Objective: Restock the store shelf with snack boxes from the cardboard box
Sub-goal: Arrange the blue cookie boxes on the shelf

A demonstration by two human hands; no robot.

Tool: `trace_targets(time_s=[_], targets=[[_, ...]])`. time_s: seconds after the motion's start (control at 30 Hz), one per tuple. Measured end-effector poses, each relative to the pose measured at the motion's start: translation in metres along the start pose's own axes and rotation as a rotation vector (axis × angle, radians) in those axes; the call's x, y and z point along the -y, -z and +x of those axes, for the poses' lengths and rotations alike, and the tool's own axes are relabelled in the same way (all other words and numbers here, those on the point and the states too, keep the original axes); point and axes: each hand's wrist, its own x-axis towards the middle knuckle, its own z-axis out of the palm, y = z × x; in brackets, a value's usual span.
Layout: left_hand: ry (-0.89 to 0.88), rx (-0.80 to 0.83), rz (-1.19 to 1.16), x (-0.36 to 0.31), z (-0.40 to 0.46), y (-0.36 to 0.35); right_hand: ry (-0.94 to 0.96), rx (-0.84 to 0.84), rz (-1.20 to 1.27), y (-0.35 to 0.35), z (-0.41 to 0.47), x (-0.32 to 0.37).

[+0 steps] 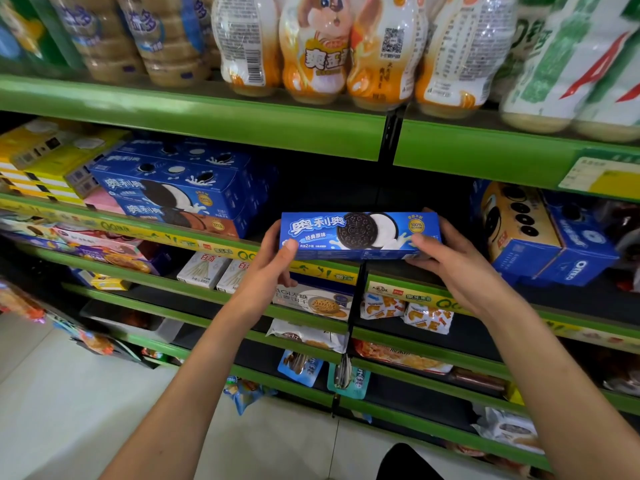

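Blue cookie box (360,235), ends behind both hands

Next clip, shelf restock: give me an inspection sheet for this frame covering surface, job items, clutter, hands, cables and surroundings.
Surface: green shelf unit with several tiers; a dark open gap on the middle tier behind the held box.
Job's things: blue cookie box held level, front face toward the camera; stacked blue boxes to its left; the cardboard box is not in view.
Clutter: blue and yellow cookie carton to the right, bottles on the tier above, snack bags on lower tiers.
Grippers: left hand grips the box's left end, right hand its right end.
Cables: nothing seen.
Surroundings: pale floor below left.
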Motion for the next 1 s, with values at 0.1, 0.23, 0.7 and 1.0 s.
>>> trace_targets(time_s=[0.1,0.23,0.7,1.0], targets=[[-0.008,0.043,-0.022,-0.0010,-0.0009,0.0008,0.001,-0.003,0.010,-0.0003,-0.0004,-0.0004],[0.021,0.082,0.002,-0.0059,-0.0024,0.0051,0.035,0.023,-0.051,0.0053,-0.0035,-0.0032],[0.067,0.090,0.114,-0.0081,-0.0053,0.0075,0.144,0.049,0.003,0.0047,-0.0083,-0.0038],[0.052,0.098,0.104,-0.0071,-0.0042,0.0080,0.133,0.051,0.008,0.0051,-0.0076,-0.0042]])
